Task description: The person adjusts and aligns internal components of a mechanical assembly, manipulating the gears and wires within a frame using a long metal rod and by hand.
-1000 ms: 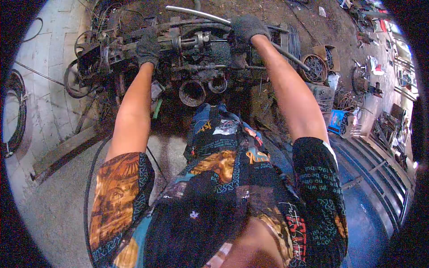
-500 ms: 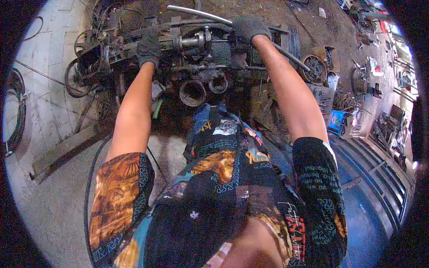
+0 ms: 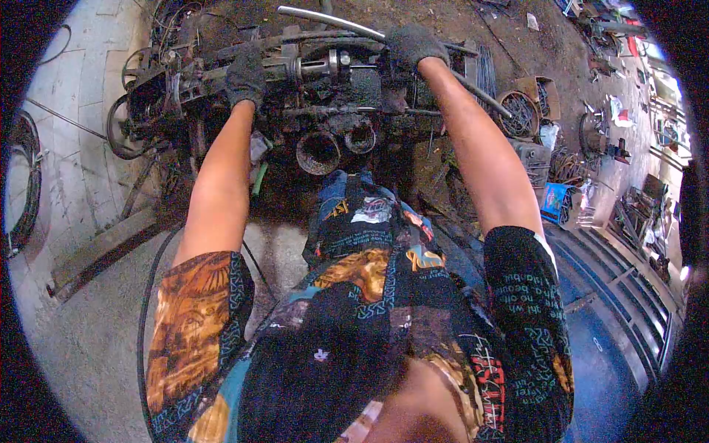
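Note:
A dark, greasy machine (image 3: 314, 96) stands in front of me, with a shiny cylindrical part (image 3: 317, 68) at its middle. My left hand (image 3: 245, 78), in a dark grey glove, rests closed over the machine's left part; what lies under its fingers is hidden. My right hand (image 3: 415, 49), gloved likewise, is closed around a long bent metal bar (image 3: 332, 21). One end of the bar sticks out to the upper left, and a length of bar shows below the wrist to the right. Two round open cups (image 3: 318, 153) face me at the machine's front.
A box of coiled wire (image 3: 519, 112), a blue packet (image 3: 557, 202) and scrap lie right of the machine. Black hose coils (image 3: 28, 184) hang at the far left. A metal beam (image 3: 103, 255) lies on the floor, and blue metal frames (image 3: 620, 288) stand at lower right.
The shiny part at the machine's middle has shifted or turned: its upright flange looks different, and a thin rod shows to its right. Both hands have stayed almost in place.

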Demonstrator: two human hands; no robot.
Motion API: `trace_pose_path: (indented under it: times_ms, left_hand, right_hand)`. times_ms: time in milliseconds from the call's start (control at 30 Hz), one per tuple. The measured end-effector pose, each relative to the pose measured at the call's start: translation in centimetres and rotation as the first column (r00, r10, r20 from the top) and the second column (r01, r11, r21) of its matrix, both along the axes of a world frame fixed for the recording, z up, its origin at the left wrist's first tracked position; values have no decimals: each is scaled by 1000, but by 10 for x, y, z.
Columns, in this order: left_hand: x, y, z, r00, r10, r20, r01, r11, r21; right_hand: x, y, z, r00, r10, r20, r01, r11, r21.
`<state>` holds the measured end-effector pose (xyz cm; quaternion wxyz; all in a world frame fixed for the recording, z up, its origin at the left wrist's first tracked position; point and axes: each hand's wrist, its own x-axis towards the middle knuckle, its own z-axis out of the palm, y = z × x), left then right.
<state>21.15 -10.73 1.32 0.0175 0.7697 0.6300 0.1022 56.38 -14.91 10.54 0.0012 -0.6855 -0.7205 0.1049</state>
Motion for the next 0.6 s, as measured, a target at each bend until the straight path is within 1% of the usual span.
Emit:
trace_pose_path:
  times_ms: [33, 67, 100, 133, 167, 233, 267, 300, 333, 367, 400, 433, 467, 500, 533, 567, 600]
  left_hand:
    - [-6, 5, -13, 999, -49, -9, 50, 995, 85]
    - [-8, 5, -17, 999, -49, -10, 50, 995, 84]
    - [-10, 6, -20, 995, -99, -11, 100, 985, 139]
    - [-11, 6, -24, 989, -149, -14, 149, 969, 195]
    - [-9, 4, -19, 989, -149, -14, 149, 969, 195]
    - [-4, -1, -8, 996, -90, -5, 89, 986, 139]
    - [0, -3, -1, 996, -90, -6, 90, 986, 139]
    - [5, -5, 7, 999, -43, -6, 43, 995, 91]
    - [7, -6, 10, 1000, 4, -8, -4, 999, 41]
    - [1, -1, -2, 1000, 4, -8, -4, 999, 40]
    - [-11, 8, -25, 996, -75, -38, 78, 992, 99]
    - [-17, 13, -37, 986, -151, -72, 161, 975, 155]
    - [-12, 11, -29, 986, -151, -72, 161, 975, 154]
    - [-4, 10, -16, 993, -67, -92, 69, 998, 13]
    - [1, 7, -5, 992, 14, -124, -30, 992, -126]
    - [-1, 8, -8, 992, 14, -125, -30, 992, -126]
    - [-4, 5, -12, 999, -32, -15, 32, 999, -7]
  right_hand:
    - [0, 1, -1, 1000, 1, -1, -1, 1000, 0]
    - [0, 2, -3, 998, 43, 39, -44, 999, 2]
    - [1, 2, -4, 993, 86, 79, -86, 996, 2]
    - [1, 2, -6, 993, 86, 80, -86, 996, 1]
    - [1, 3, -4, 996, 62, 69, -60, 998, -24]
    - [-1, 2, -2, 997, 39, 59, -36, 998, -49]
    - [-1, -1, 0, 998, 51, 49, -50, 999, -11]
    - [-2, -4, 2, 997, 63, 40, -64, 998, 26]
    - [-2, -4, 2, 997, 63, 40, -64, 998, 24]
    - [-1, -2, -1, 1000, 29, 8, -29, 1000, 13]
    - [-1, 0, -5, 1000, -6, -23, 6, 1000, 0]
    - [2, 2, -10, 1000, -6, -23, 6, 1000, 0]
    - [7, 5, -17, 999, -40, -19, 39, 998, -45]
    - [9, 6, -20, 997, -74, -14, 72, 993, -90]
    - [11, 7, -25, 997, -74, -15, 72, 993, -90]
    - [12, 7, -26, 998, -66, -3, 66, 995, -81]
    - [12, 7, -27, 998, -60, 10, 60, 995, -74]
